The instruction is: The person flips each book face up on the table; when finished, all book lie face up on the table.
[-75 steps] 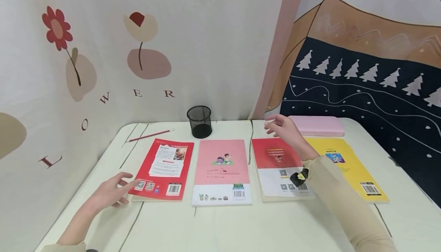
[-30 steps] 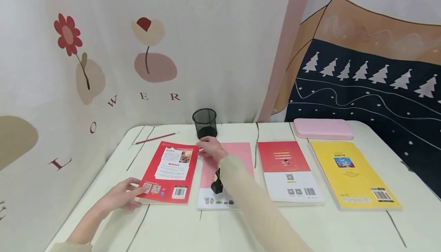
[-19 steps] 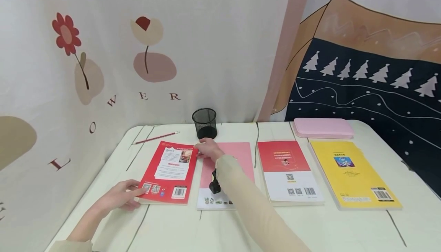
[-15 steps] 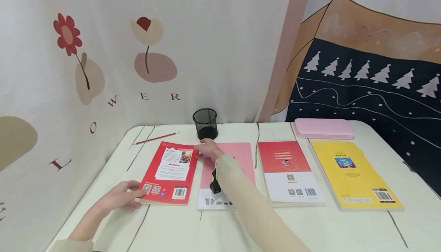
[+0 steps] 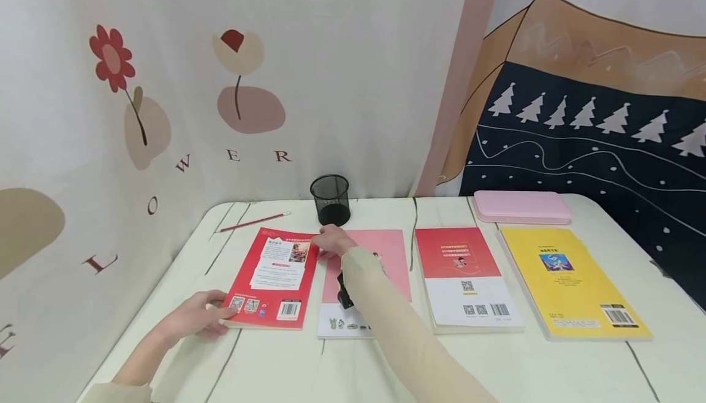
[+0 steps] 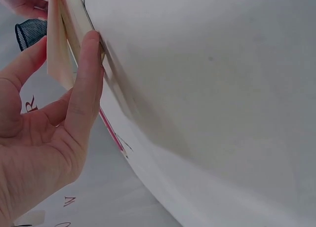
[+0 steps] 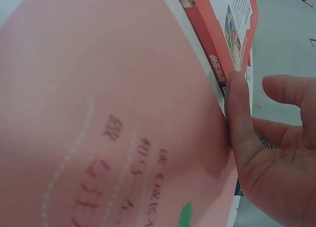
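The red book [image 5: 276, 268] lies flat on the table [image 5: 309, 369] between the two hands, with its back cover upward. The left hand [image 5: 190, 317] is grasping it at the near corner: the thumb is over the cover side, and a finger is at the edge of the page block below. In the left wrist view, a thin leaf stands a little away from the block beside this thumb. The right hand [image 5: 334, 241] is at the far corner, where the spine is. One finger lies straight along the spine and the thumb stands apart, so this hand seems only to touch and not to grip.

Under the right sleeve [image 5: 408, 329] lies the pink book [image 5: 393, 262]; to the right of this arm come the white book [image 5: 467, 280], the yellow book [image 5: 573, 286] and the case [image 5: 523, 207]. Just beyond the right hand stands the cup [image 5: 332, 199], and ahead of the left hand lies the pencil [image 5: 254, 222].

I judge the red book to be light and bendable, with a rather smooth cover. The spine, at the right hand, should be the stiffest hold; at the left hand, thumb and fingers should take all leaves together, because a single leaf may crease.
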The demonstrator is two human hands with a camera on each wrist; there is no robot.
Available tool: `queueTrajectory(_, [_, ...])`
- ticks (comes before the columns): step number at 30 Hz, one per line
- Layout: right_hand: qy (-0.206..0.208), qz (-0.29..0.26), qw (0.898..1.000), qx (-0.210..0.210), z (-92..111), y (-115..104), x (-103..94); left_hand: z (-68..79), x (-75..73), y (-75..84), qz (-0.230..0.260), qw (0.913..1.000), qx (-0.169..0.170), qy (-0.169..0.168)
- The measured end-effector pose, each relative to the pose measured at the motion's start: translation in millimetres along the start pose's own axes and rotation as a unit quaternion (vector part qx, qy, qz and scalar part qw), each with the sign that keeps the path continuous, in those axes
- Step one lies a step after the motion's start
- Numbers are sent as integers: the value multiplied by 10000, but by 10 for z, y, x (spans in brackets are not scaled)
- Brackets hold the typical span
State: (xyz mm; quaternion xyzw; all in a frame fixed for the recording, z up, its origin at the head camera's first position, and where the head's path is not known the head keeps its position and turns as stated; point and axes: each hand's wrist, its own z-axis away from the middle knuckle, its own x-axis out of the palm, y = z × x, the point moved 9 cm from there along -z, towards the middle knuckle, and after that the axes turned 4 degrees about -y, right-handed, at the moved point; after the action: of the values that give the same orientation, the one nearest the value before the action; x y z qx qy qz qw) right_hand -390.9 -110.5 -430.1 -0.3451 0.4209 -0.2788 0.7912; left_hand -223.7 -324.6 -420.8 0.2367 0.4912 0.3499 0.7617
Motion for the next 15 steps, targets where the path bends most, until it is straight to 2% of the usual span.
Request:
queueTrajectory(7, [-41,-79,10000,12,21,8,-20,-12,12,18,-76,10000,18,16])
queueTrajectory(12, [-102,-607,9977,-279,27,17,-14,-26,9,19,-95,9999,15,60])
queueTrajectory(15, [-131,-1064,9931,-485,29,34,-11,-30,8,19,-132,9999,66,44])
